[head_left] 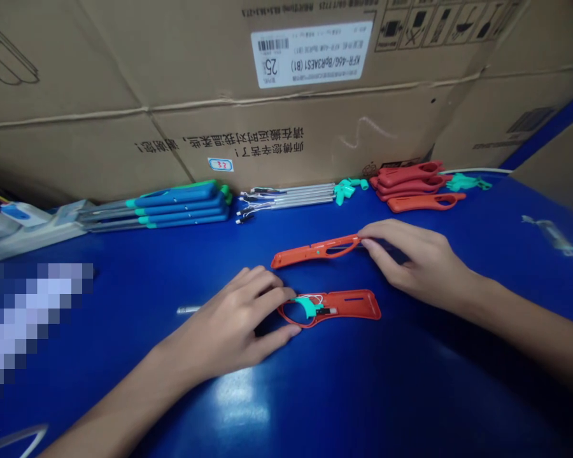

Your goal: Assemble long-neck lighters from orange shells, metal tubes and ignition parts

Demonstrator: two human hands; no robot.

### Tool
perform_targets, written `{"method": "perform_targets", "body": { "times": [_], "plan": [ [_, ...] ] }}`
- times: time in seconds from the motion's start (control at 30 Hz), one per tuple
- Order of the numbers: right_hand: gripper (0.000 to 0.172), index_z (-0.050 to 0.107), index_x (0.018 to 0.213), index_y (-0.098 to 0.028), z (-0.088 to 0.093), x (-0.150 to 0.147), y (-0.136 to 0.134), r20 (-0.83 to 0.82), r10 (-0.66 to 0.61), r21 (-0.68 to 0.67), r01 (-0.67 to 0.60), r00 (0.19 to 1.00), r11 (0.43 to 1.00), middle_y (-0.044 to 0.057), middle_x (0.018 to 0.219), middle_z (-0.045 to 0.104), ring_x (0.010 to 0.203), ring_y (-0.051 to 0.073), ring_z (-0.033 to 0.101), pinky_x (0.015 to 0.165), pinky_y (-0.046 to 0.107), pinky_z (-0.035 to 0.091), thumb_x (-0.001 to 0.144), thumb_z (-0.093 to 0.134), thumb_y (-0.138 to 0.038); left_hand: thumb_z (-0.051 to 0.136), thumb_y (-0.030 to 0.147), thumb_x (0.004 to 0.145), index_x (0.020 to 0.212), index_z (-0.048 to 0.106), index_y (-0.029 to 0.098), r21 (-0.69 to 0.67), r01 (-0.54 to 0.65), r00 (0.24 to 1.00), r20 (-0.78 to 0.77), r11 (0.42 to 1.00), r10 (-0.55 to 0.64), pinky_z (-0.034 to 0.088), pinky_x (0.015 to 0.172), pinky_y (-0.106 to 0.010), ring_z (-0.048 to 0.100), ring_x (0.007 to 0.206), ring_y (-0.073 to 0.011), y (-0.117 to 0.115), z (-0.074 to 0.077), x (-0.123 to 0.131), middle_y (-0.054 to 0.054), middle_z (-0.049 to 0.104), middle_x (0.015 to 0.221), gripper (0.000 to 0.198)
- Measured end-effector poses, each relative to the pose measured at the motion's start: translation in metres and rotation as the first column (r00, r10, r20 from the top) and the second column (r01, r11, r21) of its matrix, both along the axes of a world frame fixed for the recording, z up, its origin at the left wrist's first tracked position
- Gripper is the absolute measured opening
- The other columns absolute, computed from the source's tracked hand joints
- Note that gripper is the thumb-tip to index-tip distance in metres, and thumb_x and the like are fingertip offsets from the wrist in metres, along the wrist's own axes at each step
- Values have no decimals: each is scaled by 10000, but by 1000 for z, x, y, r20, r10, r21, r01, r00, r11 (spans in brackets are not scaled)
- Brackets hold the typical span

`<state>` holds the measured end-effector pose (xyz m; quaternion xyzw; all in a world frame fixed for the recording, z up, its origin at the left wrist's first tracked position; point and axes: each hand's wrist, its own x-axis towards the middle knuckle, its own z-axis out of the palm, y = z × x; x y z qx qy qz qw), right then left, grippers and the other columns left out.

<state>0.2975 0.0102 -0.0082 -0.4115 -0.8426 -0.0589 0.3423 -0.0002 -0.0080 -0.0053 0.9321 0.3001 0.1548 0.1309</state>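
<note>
My left hand (239,312) pinches the loop end of an orange lighter handle half (356,305) lying open side up on the table. Inside that half sit a green trigger (309,308), a small black part (323,311) and thin white wires. A metal tube end (187,310) shows left of my left hand; its middle is hidden beneath the hand. Just above, my right hand (417,261) holds a second orange lighter handle half (296,256) between thumb and fingertips by its right end. The two halves are apart.
Along the cardboard box (181,152) at the back lie blue lighters (186,207), metal tubes with wires (300,197), green triggers (346,189) and red-orange handle halves (410,181). A white power strip (38,232) is at the left; a clear plastic piece (556,238) lies right.
</note>
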Motion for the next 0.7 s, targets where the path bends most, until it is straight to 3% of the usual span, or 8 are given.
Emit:
{"method": "perform_targets", "body": {
  "times": [0.27, 0.4, 0.57, 0.7],
  "plan": [
    [156, 664, 971, -259, 4, -5, -7, -209, -24, 107, 47, 978, 993, 25, 911, 758, 778, 204, 717, 743, 357, 578, 907, 612, -127, 684, 328, 891, 1137, 625, 159, 138, 16, 997, 66, 990, -26, 494, 835, -384, 608, 932, -218, 5, 4, -3, -97, 667, 1029, 304],
    [244, 667, 1020, -282, 9, -8, -14, -227, 88, 123, -62, 970, 991, 19, 911, 751, 820, 209, 722, 741, 369, 592, 877, 637, -86, 660, 232, 895, 1144, 566, 178, 253, -58, 988, 151, 966, 20, 488, 801, -398, 604, 908, -219, 4, 3, -3, -86, 676, 1000, 271],
    [296, 674, 1066, -280, 7, -10, -18, -204, 213, 76, -202, 955, 976, 33, 962, 749, 880, 198, 720, 751, 354, 608, 872, 632, -60, 650, 202, 885, 1113, 538, 204, 276, -116, 982, 176, 954, 68, 482, 783, -410, 601, 909, -233, 5, 2, -3, -79, 668, 998, 254],
    [242, 699, 1065, -258, -2, -10, -13, -183, 254, 8, -257, 950, 966, 41, 990, 753, 916, 189, 698, 790, 360, 610, 914, 594, -102, 630, 186, 896, 1138, 566, 170, 283, -100, 988, 143, 954, 61, 482, 831, -423, 598, 970, -248, 6, 3, -2, -107, 660, 1080, 251]
  ]
}}
